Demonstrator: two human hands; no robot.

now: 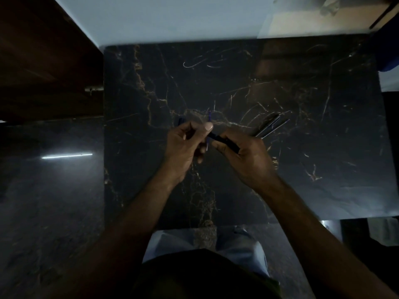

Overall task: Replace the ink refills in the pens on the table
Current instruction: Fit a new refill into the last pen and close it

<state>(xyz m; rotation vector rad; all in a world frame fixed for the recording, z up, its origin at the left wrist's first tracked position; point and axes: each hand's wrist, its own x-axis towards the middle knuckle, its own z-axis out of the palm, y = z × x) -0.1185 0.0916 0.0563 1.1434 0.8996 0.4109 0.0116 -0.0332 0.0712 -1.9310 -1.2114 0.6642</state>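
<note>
Over the middle of the black marble table [302, 100], my right hand [246, 158] grips a dark pen barrel [220, 140] that points up and left. My left hand [185, 147] meets it at the barrel's tip and pinches a thin bluish refill [209, 120] between thumb and fingers; one end of the refill sticks up past the thumb. Several pens or refills [272, 127] lie in a bunch on the table just right of my right hand. A small dark-blue piece [180, 120] lies on the table behind my left hand; the dim light hides what it is.
A dark wooden cabinet [43, 61] stands at the left beside the table. A pale wall [172, 18] runs along the table's far edge. The floor [54, 190] left of the table is dark and glossy. My knees show below the near edge.
</note>
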